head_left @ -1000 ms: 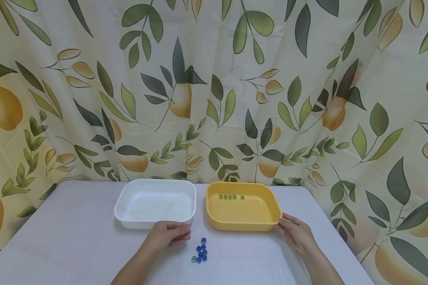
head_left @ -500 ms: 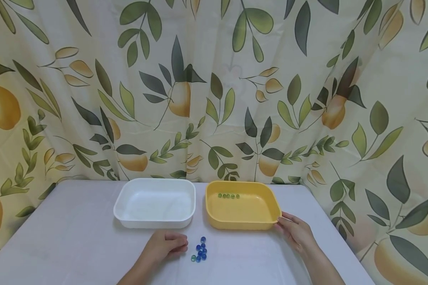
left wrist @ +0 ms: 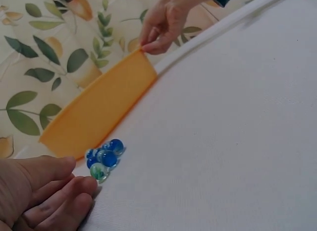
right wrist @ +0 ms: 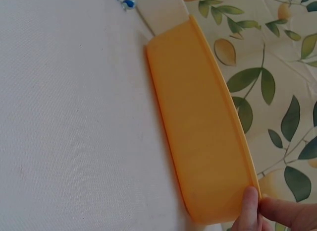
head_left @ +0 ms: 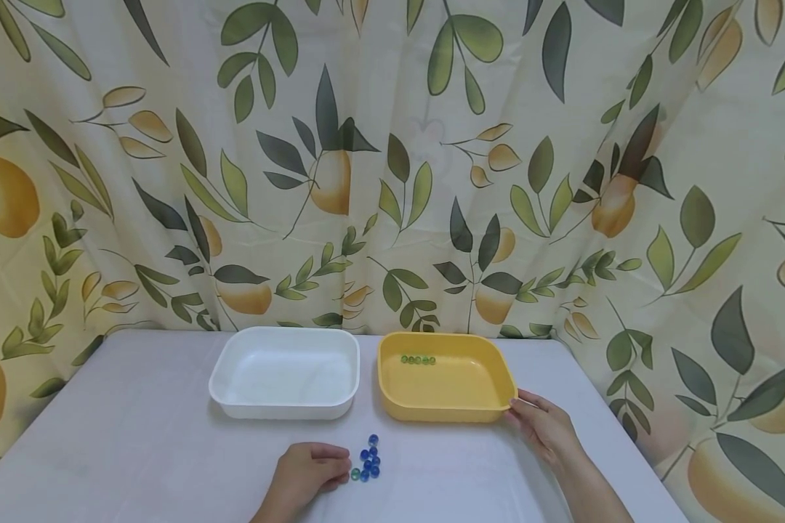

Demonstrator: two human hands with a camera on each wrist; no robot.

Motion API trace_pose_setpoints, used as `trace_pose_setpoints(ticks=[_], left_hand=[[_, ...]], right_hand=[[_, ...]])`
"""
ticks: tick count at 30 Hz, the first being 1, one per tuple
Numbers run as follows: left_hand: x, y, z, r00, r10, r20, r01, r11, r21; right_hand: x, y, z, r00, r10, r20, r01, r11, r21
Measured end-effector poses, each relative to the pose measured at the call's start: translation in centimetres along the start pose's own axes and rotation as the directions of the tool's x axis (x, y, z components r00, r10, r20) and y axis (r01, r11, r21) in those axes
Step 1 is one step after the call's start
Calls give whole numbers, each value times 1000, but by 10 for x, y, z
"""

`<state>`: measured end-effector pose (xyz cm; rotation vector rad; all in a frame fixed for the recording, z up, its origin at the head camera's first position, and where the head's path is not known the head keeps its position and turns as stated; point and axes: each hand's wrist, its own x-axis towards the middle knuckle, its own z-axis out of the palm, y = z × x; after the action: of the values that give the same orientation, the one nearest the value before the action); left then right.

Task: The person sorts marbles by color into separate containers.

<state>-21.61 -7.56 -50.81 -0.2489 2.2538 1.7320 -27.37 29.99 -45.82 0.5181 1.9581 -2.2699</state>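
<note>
My left hand (head_left: pixel 309 476) is just left of a green marble (head_left: pixel 355 474), its thumb apart from its fingers. In the left wrist view the green marble (left wrist: pixel 98 171) sits just beyond the fingertips; I cannot tell whether they touch it. Several blue marbles (head_left: pixel 368 465) are clustered against its right side on the white cloth. My right hand (head_left: pixel 546 428) pinches the near right corner of the yellow tray (head_left: pixel 445 414). In the right wrist view its thumb and fingers hold the tray's rim (right wrist: pixel 257 189). Several green marbles (head_left: pixel 418 360) line up inside the yellow tray.
To the left of the yellow tray stands a white tray (head_left: pixel 281 410), with a narrow gap between them. White cloth (head_left: pixel 137 436) covers the table. A leaf-and-fruit patterned curtain (head_left: pixel 392 218) hangs right behind the table's back edge.
My left hand has moved from the white tray's front edge towards me, to the marbles. In the yellow tray, one stray green marble has rolled left to join the row. My right hand stays put.
</note>
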Motion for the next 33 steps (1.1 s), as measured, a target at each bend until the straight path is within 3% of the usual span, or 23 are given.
trace_pose_setpoints(ticks=[13,21,28,33], left_hand=[[-4,-1,8,999,11,-32,-7,993,122],[-7,-1,16,995,78,-57,-66,979,193],[-8,1,23,989,103,-102,-65,946,317],[-11,1,27,981,156,-119,-97,913,397]], right_hand=[[-1,1,0,1000,-10,10,10,1000,11],[0,1,0,1000,-5,9,5,1000,9],[0,1,0,1000,-8,11,8,1000,7],[0,1,-1,1000,-8,12,8,1000,6]])
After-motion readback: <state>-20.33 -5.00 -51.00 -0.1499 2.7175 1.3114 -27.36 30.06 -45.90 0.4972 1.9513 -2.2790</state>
